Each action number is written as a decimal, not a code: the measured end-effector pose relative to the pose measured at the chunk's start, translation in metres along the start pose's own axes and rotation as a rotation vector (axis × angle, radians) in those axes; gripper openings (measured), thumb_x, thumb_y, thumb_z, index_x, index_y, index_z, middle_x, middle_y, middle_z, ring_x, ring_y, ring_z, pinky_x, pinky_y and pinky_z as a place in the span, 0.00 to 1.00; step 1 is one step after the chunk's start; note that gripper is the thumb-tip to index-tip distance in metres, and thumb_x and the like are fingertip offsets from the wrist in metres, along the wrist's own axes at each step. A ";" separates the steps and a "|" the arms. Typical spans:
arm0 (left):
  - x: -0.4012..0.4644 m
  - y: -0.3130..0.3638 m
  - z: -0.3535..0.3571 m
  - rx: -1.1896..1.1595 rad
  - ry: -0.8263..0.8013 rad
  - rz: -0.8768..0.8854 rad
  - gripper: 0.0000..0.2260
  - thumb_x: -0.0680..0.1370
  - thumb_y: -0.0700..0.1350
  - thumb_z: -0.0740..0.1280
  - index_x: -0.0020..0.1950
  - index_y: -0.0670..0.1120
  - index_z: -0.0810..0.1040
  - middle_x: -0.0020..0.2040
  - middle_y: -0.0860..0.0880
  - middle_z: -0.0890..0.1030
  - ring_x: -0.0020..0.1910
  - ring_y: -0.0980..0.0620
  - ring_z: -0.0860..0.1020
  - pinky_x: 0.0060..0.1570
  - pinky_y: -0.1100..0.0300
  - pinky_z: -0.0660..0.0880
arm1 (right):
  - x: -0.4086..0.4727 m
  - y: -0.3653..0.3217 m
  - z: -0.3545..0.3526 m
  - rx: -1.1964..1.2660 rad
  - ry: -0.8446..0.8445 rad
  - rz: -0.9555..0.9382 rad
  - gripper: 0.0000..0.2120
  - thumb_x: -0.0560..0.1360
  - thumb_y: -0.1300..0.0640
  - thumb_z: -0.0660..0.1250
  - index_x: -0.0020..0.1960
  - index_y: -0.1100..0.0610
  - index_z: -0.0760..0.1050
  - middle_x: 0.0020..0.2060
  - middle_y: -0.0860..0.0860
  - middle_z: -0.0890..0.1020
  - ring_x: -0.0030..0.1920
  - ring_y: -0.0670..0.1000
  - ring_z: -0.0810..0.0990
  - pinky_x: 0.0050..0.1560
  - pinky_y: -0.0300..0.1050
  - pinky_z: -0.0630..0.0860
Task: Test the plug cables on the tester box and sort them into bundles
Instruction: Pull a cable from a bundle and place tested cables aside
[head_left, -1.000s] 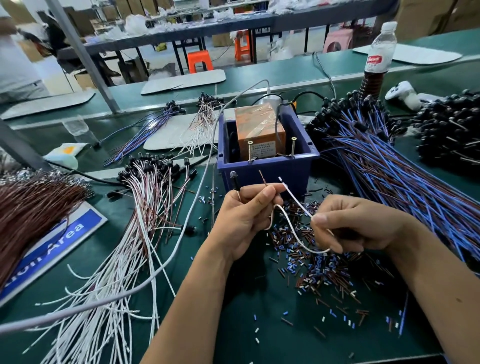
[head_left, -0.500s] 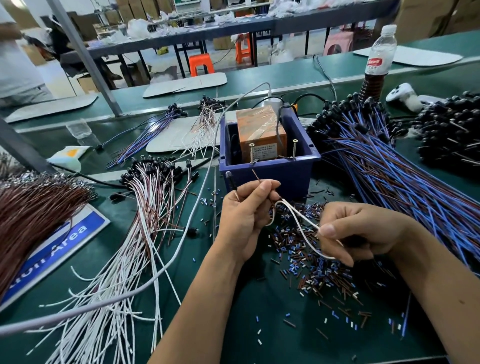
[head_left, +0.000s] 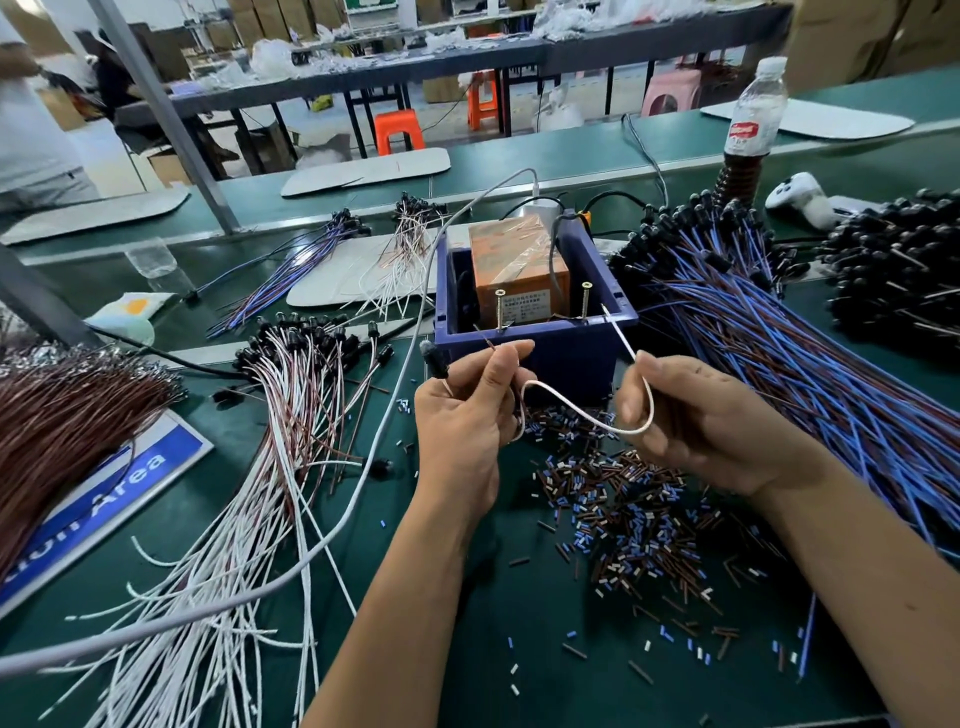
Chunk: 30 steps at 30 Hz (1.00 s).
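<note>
1. Two bare wire ends must meet two screw posts on the tester box (head_left: 535, 332), which stands mid-counter; the left hand (head_left: 467, 415) pinches the plug cable (head_left: 582, 410) by its plug and brown lead, and the right hand (head_left: 696, 415) has its fingers clamped on the white lead.
2. The white tip hovers beside the right screw (head_left: 586, 299); it could slip off and give a false reading.
3. A loosened pinch could drop the cable among the cut sleeve scraps (head_left: 623, 519).

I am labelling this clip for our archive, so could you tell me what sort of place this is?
Most likely a cable assembly workshop or factory line: long green workbenches in rows, big piles of plug cables, a tester box in a blue bin, and stripped insulation scraps before the hands.
</note>
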<state>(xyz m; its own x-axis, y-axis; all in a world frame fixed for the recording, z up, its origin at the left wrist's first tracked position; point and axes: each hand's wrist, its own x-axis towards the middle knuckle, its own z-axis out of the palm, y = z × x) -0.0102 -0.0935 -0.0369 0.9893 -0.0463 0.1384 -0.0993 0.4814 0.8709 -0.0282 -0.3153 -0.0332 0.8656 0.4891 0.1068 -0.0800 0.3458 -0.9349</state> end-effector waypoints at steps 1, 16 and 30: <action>0.000 0.001 0.001 -0.018 0.010 0.014 0.09 0.75 0.46 0.73 0.50 0.42 0.87 0.35 0.46 0.82 0.23 0.60 0.69 0.23 0.69 0.64 | 0.000 0.000 0.001 -0.011 0.005 0.008 0.21 0.84 0.48 0.61 0.42 0.61 0.80 0.27 0.55 0.75 0.22 0.47 0.67 0.20 0.35 0.60; 0.002 0.004 0.007 0.038 0.180 0.003 0.10 0.79 0.43 0.72 0.40 0.41 0.78 0.30 0.48 0.81 0.21 0.60 0.69 0.22 0.68 0.64 | 0.004 0.006 0.006 -0.044 -0.072 0.052 0.20 0.83 0.44 0.65 0.44 0.61 0.80 0.29 0.56 0.76 0.24 0.48 0.68 0.21 0.34 0.63; 0.007 0.013 0.008 -0.143 0.196 -0.190 0.08 0.80 0.43 0.70 0.43 0.41 0.80 0.29 0.51 0.76 0.19 0.61 0.63 0.17 0.68 0.58 | 0.004 0.004 0.009 -0.047 -0.066 0.081 0.21 0.80 0.41 0.69 0.44 0.60 0.81 0.28 0.55 0.77 0.24 0.46 0.68 0.20 0.33 0.63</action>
<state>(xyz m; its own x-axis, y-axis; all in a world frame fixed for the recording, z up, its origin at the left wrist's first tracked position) -0.0051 -0.0949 -0.0202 0.9919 0.0156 -0.1263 0.0918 0.5990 0.7955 -0.0294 -0.3044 -0.0334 0.8227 0.5662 0.0507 -0.1242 0.2660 -0.9559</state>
